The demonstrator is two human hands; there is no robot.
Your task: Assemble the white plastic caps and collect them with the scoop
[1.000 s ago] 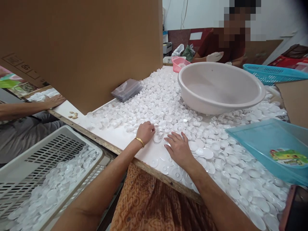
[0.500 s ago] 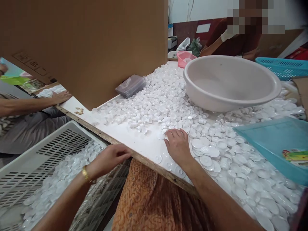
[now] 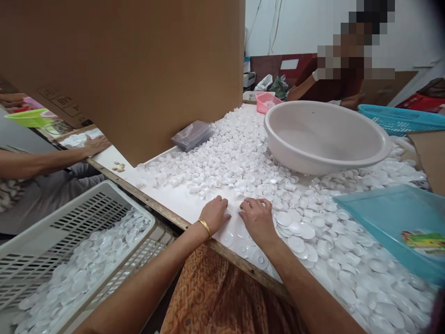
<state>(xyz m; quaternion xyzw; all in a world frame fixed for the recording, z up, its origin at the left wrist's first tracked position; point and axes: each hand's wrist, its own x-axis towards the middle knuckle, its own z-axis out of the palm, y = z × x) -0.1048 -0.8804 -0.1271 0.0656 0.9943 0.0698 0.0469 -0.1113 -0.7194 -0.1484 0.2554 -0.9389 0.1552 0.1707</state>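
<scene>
My left hand [image 3: 214, 215], with a gold bangle [image 3: 205, 228] at its wrist, is over the near edge of the white tabletop [image 3: 167, 192]. Its fingers are curled toward the thumb. Facing it across a small gap, my right hand [image 3: 257, 221] has bent fingers too, and its fingertips are low against the table. What either hand pinches is too small or hidden to make out. Thin white plastic discs [image 3: 259, 259] lie below my hands. Right of my right hand is a cluster of larger flat white discs [image 3: 296, 244]. Small white plastic caps [image 3: 236, 153] are heaped beyond.
A large basin [image 3: 325, 162] stands among the pieces, a blue tray [image 3: 385, 208] at right. Left below the table edge is a slatted basket [image 3: 104, 197] with white pieces. A cardboard box [image 3: 156, 69] rises at left, a plastic packet [image 3: 192, 134] beside it. Two other people work nearby.
My left hand has moved from below the table edge up and right onto the tabletop, beside my right hand. My right hand stays nearly in place. The view has tilted up slightly.
</scene>
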